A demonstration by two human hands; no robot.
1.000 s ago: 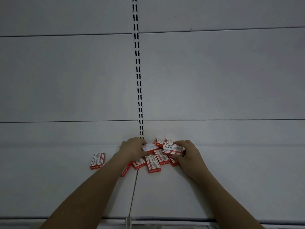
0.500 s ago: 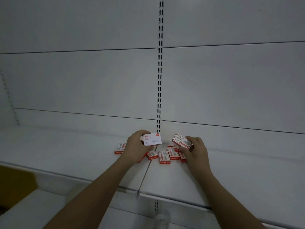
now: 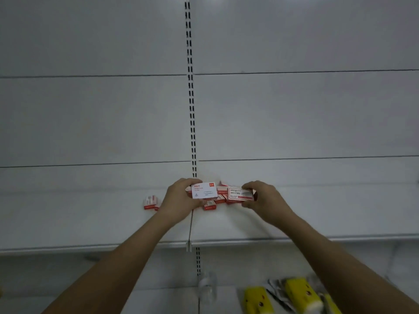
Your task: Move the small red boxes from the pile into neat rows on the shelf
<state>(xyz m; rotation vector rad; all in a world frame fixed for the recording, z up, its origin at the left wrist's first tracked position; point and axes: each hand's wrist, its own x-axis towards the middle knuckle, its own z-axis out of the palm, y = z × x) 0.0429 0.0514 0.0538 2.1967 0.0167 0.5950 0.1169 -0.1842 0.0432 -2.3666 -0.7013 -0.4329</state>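
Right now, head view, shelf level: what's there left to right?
Lone red box → left hand → white box it holds → pile of red boxes → red-framed box → right hand.

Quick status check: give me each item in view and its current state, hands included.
left hand: holds a mostly white box, lifted.
right hand: holds a red-edged box, lifted.
pile: loose on the shelf, unsorted.
boxes at left: on the shelf, apart from the pile.
yellow packages: lower level, blurred.

left grip [image 3: 179,198] curled, holding | right grip [image 3: 264,197] curled, holding
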